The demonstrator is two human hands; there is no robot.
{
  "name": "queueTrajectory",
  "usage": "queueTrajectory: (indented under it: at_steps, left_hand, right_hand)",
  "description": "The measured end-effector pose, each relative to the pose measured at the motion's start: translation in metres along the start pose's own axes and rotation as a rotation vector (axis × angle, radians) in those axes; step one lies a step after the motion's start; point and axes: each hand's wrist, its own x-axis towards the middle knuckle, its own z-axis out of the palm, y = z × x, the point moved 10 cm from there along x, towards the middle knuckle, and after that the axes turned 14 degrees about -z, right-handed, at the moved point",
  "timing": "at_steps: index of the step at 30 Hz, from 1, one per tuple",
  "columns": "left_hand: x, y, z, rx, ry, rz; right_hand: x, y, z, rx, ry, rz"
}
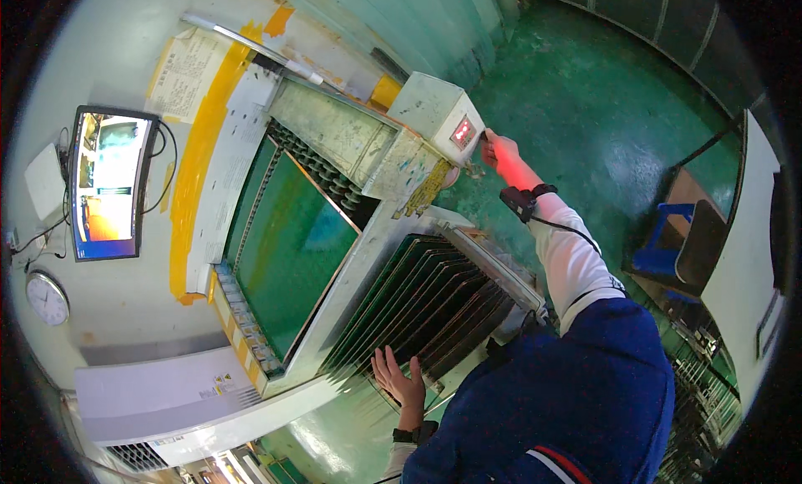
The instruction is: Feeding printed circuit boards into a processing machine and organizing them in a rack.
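My right hand [501, 154] reaches to a white control box [434, 112] with a small lit red display [462, 132]. Its fingers are pinched on a small dark knob [483, 136] at the box's edge. Red light falls on my wrist. Over a rack of upright dark panels [426, 292], my left hand [401, 384] is held with its fingers spread and nothing in it. Left of the rack, a large green panel [292, 250] lies in the machine's opening, beside a row of black rollers [326, 166].
A monitor [109, 183] and a round clock [48, 298] hang on the wall at left. Below them is a pale machine housing [167, 392]. To the right stand a blue stool [664, 242] and a white tabletop [743, 267]. The floor [585, 108] is green.
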Motion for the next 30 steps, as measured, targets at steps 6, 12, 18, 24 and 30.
queueTrajectory:
  at_steps: [6, 12, 18, 24, 30]
  left_hand:
    - [0.0, 0.001, 0.0, -0.016, 0.011, 0.014]
    - [0.001, 0.001, 0.0, -0.016, 0.006, 0.013]
    - [0.001, 0.002, -0.001, -0.013, 0.015, 0.02]
    - [0.0, -0.001, 0.0, -0.007, 0.014, 0.015]
    - [0.001, 0.001, 0.0, 0.007, 0.023, 0.017]
  right_hand:
    - [-0.005, -0.011, 0.008, 0.053, -0.073, -0.091]
    - [0.002, -0.01, 0.008, 0.08, -0.041, -0.092]
    - [0.008, -0.003, 0.003, 0.062, -0.031, -0.083]
    - [0.003, -0.003, 0.002, 0.021, -0.018, -0.086]
    - [0.005, -0.002, 0.002, 0.027, -0.035, -0.075]
